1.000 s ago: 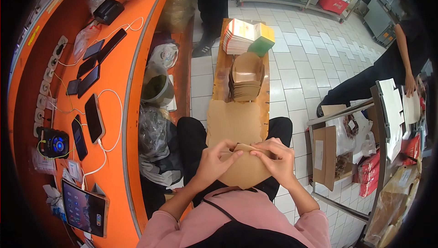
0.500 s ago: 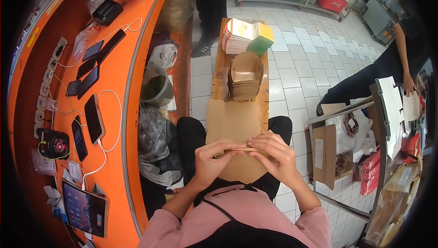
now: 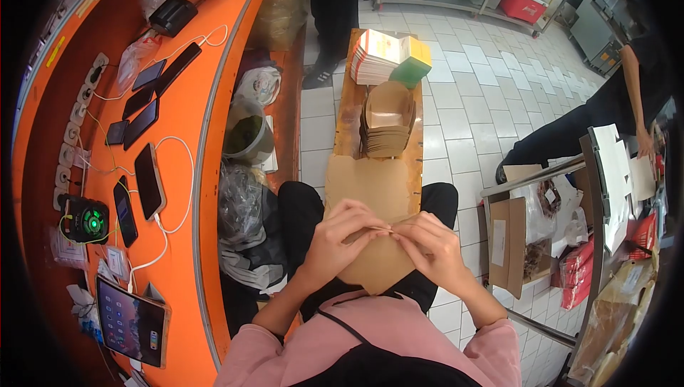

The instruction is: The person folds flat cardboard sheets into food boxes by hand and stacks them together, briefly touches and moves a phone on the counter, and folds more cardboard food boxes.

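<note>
Above my lap, my left hand (image 3: 347, 232) and my right hand (image 3: 431, 246) meet with fingertips pinched on a brown paperboard sheet (image 3: 377, 266). Its lower part hangs toward me and ends in a point. The edge between my fingers looks bent, though the fingers hide most of it. Just beyond my hands, flat brown paperboard blanks (image 3: 367, 179) lie on the narrow wooden bench (image 3: 347, 112). Behind them stands a nested stack of brown paper trays (image 3: 386, 134).
White-and-orange printed cartons (image 3: 376, 55) and a yellow-green box (image 3: 415, 61) sit at the bench's far end. An orange counter (image 3: 185, 244) with phones and cables runs along my left. At right are a metal rack (image 3: 534, 173), an open cardboard box (image 3: 507, 244) and another person's arm (image 3: 633, 91).
My left hand has shifted slightly right and its fingers have risen, bringing both hands' fingertips closer together on the paperboard. The other person's hand at right has moved a little downward.
</note>
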A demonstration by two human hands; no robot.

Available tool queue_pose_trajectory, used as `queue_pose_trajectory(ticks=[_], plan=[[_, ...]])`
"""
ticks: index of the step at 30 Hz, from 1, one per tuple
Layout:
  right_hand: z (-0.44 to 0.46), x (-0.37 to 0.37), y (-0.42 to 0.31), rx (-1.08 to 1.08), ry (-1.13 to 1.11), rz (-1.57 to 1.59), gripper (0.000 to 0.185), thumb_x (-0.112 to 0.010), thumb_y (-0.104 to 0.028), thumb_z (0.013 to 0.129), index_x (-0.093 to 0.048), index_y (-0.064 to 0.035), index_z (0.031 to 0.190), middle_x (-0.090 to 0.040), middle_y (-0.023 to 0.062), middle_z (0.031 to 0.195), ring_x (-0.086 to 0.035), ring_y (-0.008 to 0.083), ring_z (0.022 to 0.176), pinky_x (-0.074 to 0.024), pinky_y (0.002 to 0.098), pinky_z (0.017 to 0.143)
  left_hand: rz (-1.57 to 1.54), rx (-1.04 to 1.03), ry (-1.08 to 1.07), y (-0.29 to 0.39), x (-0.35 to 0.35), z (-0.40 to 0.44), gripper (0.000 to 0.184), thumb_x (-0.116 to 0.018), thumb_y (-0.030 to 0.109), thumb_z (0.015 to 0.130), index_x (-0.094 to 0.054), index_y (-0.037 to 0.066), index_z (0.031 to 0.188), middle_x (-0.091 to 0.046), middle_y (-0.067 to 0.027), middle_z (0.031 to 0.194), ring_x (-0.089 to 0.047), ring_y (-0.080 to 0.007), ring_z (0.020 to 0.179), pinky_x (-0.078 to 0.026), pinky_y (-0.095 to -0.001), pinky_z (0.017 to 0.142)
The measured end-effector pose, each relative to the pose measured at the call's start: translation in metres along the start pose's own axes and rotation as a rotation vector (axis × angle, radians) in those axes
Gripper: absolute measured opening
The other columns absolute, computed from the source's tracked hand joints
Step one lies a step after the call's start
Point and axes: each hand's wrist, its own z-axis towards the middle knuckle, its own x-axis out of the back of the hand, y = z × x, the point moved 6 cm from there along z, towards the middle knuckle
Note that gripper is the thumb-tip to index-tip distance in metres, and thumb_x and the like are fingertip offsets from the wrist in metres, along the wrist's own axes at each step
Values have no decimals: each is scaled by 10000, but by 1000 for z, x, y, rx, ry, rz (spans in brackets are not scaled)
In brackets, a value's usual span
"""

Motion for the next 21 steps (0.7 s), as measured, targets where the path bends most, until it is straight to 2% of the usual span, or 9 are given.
queue_pose_trajectory(ticks=[2, 4, 5, 6, 8, 11, 16, 18, 21], plan=[[-2, 7, 10, -36, 77, -27, 126, -619, 52, 718, -616, 19, 839, -612, 89, 768, -563, 216, 667, -437, 286, 616, 149, -97, -11, 3, 3, 1, 276, -694, 24, 689, -610, 28, 952, -611, -75, 904, -562, -185, 854, -462, -260, 725], [-1, 15, 16, -67, 156, -61, 107, -605, 77, 717, -614, 33, 814, -614, 106, 745, -561, 208, 650, -432, 265, 621, -124, 187, 313, -17, 21, -6, 451, -684, 59, 732, -494, 16, 1138, -548, -99, 1054, -520, -170, 894, -440, -264, 763], [-2, 23, 20, -139, 279, -25, 80, -597, 77, 727, -600, 41, 799, -601, 110, 732, -553, 198, 650, -425, 258, 619, -406, 272, 308, -38, 11, -18, 524, -646, 111, 795, -382, 10, 1238, -490, -99, 1151, -522, -155, 943, -438, -257, 774], [-5, 30, 25, -210, 403, 11, 55, -590, 77, 737, -586, 48, 783, -588, 114, 719, -545, 188, 650, -419, 251, 617, -411, 261, 312, -40, 6, -26, 524, -646, 111, 795, -382, 10, 1238, -490, -99, 1151, -522, -155, 943, -438, -257, 774], [-9, 24, 27, -172, 475, 26, 75, -603, 62, 738, -577, 34, 803, -551, 111, 720, -531, 207, 632, -424, 271, 573, -887, 585, 109, -54, -26, -39, 444, -605, 149, 839, -416, 19, 1218, -505, -82, 1128, -518, -147, 996, -443, -254, 794], [-7, 10, 20, -154, 382, -69, 215, -606, 66, 722, -601, 7, 928, -531, 100, 771, -520, 201, 671, -421, 283, 570, -1091, 805, 36, -51, -42, -44, 405, -575, 165, 862, -425, 19, 1209, -512, -66, 1123, -519, -141, 1023, -449, -255, 809], [1, 10, 13, -139, 279, -100, 278, -601, 96, 694, -608, 26, 963, -549, 92, 768, -538, 180, 676, -444, 266, 602, -1155, 864, 22, -50, -39, -32, 364, -566, 172, 869, -456, 13, 1177, -540, -62, 1084, -540, -125, 978, -459, -268, 804], [7, 11, 3, -2, 293, -131, 280, -599, 101, 698, -608, 19, 965, -573, 103, 814, -563, 190, 708, -457, 269, 599, -1213, 865, 25, -47, -40, -30, 355, -569, 179, 868, -467, 12, 1164, -546, -61, 1075, -546, -126, 968, -464, -269, 798], [1, 9, 15, -86, 238, -127, 293, -594, 113, 691, -608, 6, 964, -586, 112, 866, -580, 209, 735, -469, 276, 611, -1079, 883, 34, -47, -38, -29, 341, -574, 180, 865, -481, 12, 1146, -558, -64, 1048, -563, -133, 938, -480, -273, 767]])
